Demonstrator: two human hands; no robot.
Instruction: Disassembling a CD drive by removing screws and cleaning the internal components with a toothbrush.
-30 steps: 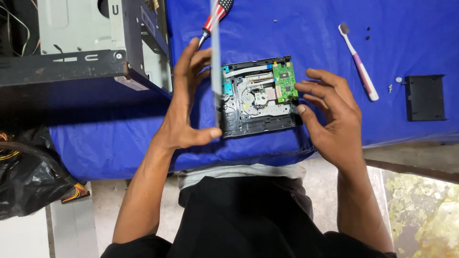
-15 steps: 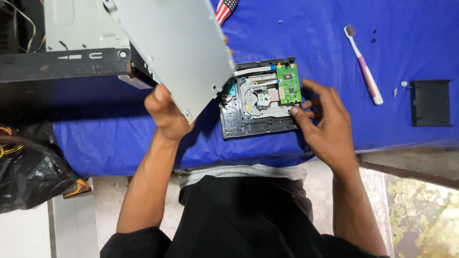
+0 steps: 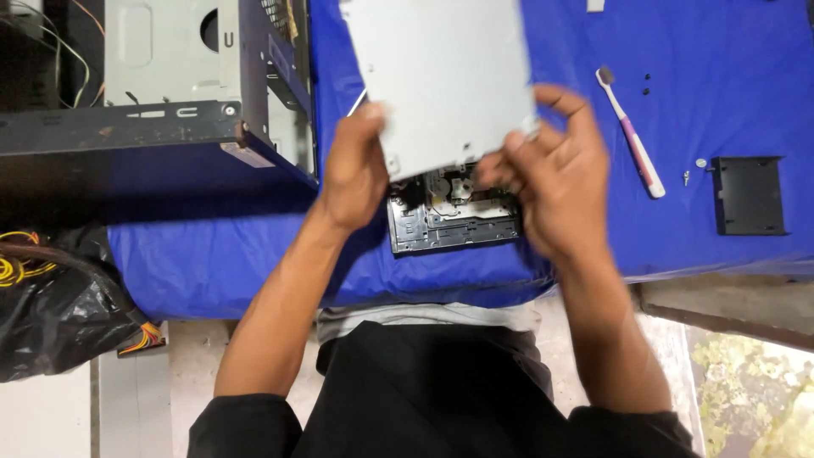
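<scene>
Both hands are on the grey metal cover (image 3: 441,80) of the opened optical drive (image 3: 454,216) — the left hand (image 3: 354,174) pinches its lower left edge, thumb on top, and the right hand (image 3: 551,182) has its fingers curled round the lower right corner. The cover sits tilted above the drive, which lies flat on the blue cloth (image 3: 721,76) directly under the two grips, its exposed mechanism peeking out below the plate. My worry: the plate is only held along one edge, so it could slip or swing down and knock the bare mechanism, or catch on the computer case (image 3: 178,76) just to the left. The small screws (image 3: 694,170) beside the black bracket (image 3: 749,195) and toothbrush (image 3: 632,136) look easy to brush off too.
</scene>
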